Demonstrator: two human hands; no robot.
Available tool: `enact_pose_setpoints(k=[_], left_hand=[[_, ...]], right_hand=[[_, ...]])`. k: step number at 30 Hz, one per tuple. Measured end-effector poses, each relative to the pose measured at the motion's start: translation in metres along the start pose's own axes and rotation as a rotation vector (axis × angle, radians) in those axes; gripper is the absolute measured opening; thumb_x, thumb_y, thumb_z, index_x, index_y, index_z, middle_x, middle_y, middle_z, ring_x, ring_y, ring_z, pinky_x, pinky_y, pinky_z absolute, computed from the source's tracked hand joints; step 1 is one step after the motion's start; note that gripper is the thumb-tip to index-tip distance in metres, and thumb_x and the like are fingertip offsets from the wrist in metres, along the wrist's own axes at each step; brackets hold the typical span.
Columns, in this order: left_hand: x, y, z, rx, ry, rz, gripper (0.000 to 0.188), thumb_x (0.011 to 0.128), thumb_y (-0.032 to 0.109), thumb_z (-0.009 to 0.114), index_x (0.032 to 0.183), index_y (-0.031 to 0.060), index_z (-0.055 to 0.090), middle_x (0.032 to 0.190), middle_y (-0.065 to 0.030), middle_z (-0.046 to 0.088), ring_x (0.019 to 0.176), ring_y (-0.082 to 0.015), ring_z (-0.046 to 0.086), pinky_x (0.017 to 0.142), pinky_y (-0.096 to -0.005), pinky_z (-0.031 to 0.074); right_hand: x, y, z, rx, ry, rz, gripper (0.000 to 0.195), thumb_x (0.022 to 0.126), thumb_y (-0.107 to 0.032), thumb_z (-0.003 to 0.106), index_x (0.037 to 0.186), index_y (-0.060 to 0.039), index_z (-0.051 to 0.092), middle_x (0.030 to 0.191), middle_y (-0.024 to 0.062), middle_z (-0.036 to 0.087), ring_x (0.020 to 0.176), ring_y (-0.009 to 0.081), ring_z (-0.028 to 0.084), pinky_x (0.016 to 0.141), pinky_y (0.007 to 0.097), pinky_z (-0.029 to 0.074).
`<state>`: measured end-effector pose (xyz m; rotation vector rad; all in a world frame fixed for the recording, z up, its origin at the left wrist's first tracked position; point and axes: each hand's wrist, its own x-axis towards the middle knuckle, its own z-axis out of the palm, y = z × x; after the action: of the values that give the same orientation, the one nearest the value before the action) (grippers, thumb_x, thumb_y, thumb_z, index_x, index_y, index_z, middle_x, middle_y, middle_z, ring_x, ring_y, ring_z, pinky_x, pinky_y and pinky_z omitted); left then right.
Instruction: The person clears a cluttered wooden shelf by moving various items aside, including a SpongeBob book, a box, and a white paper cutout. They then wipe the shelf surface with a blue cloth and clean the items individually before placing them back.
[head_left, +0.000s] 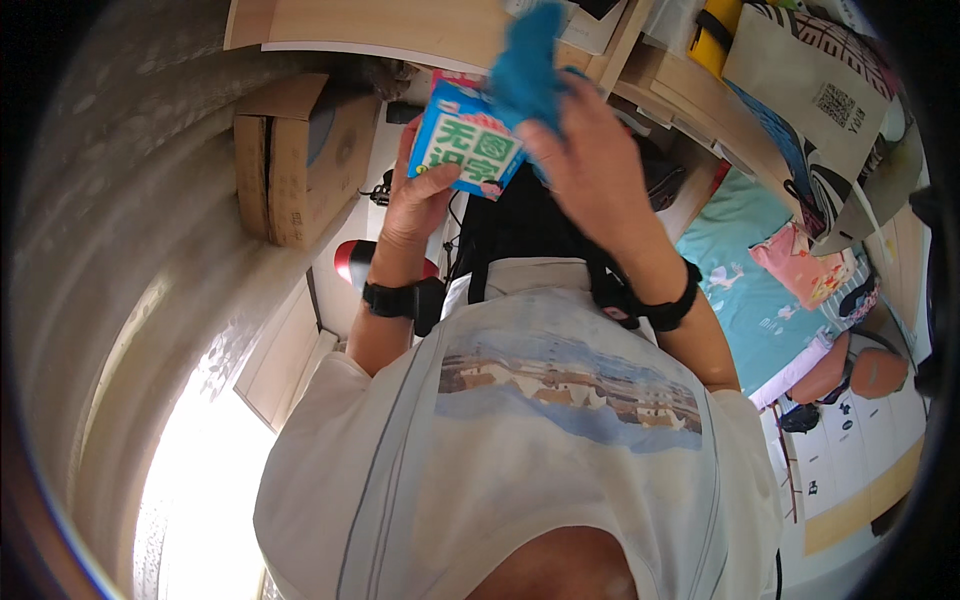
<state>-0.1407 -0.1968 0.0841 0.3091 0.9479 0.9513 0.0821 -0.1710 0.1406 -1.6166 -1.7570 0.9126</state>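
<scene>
My left hand (421, 199) grips a small blue book or box (469, 150) from its left side, with the thumb on the front. Large green characters stand on a white panel of its cover. Behind its top edge shows a pink-red strip (454, 76), perhaps a second book. My right hand (596, 161) holds a bunched blue cloth (529, 67) at the upper right of the book. The cloth is blurred, and the fingers are partly hidden behind it. Whether the cloth touches the cover is unclear.
A wooden desk (375, 22) runs across the top. On the left a cardboard box (300, 172) stands beside a grey curtain (150, 187). At right, a printed bag (810, 105) hangs over the shelf side, above a bed with teal bedding (727, 292). Cables lie behind my left wrist.
</scene>
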Motion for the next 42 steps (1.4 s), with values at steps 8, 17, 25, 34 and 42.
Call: enact_pose_setpoints(k=[8,17,25,34,42], left_hand=[[-0.004,-0.023,0.017,-0.247,0.072,-0.033,0.074,0.075,0.011,0.076,0.141,-0.0002,0.045,0.129,-0.0162,0.062,0.119,-0.0323,0.062,0.103,-0.0459,0.051],[-0.008,0.009,0.006,-0.106,-0.247,-0.038,0.111,0.066,0.017,0.088,0.154,0.0074,0.022,0.146,-0.0156,0.048,0.132,-0.0337,0.051,0.113,-0.0484,0.04],[0.002,0.013,0.006,0.031,0.077,0.055,0.056,0.097,0.03,0.068,0.14,-0.0003,0.047,0.133,-0.0143,0.06,0.117,-0.0219,0.062,0.104,-0.0386,0.049],[0.039,0.023,-0.016,0.181,0.2,0.077,0.057,0.104,0.045,0.048,0.14,0.001,0.045,0.125,-0.0187,0.066,0.103,-0.03,0.071,0.075,-0.0416,0.063],[0.144,0.009,-0.04,0.398,0.365,0.114,0.058,0.097,0.025,0.065,0.141,-0.0043,0.041,0.118,-0.0171,0.064,0.097,-0.0244,0.071,0.069,-0.0377,0.065]], right_hand=[[-0.011,0.037,0.006,0.827,-0.118,0.606,0.046,0.093,-0.033,0.071,0.121,0.002,0.06,0.104,0.01,0.068,0.095,0.0196,0.064,0.086,0.0336,0.053],[-0.006,0.032,0.009,0.95,-0.264,0.378,0.094,0.068,-0.017,0.094,0.144,-0.0028,0.04,0.128,0.0128,0.063,0.114,0.0224,0.064,0.101,0.038,0.052],[-0.016,0.05,0.0,1.071,-0.342,0.667,0.075,0.074,-0.012,0.089,0.137,0.0,0.05,0.122,0.0122,0.067,0.11,0.0215,0.066,0.1,0.037,0.053],[-0.028,0.074,-0.009,1.454,-0.299,0.818,0.071,0.076,-0.01,0.077,0.139,0.0024,0.049,0.126,0.016,0.066,0.108,0.0259,0.068,0.096,0.0385,0.055],[-0.074,0.137,-0.025,1.715,-0.118,0.819,0.068,0.079,-0.017,0.074,0.138,0.0045,0.048,0.126,0.0202,0.066,0.104,0.0295,0.071,0.091,0.0422,0.06]])
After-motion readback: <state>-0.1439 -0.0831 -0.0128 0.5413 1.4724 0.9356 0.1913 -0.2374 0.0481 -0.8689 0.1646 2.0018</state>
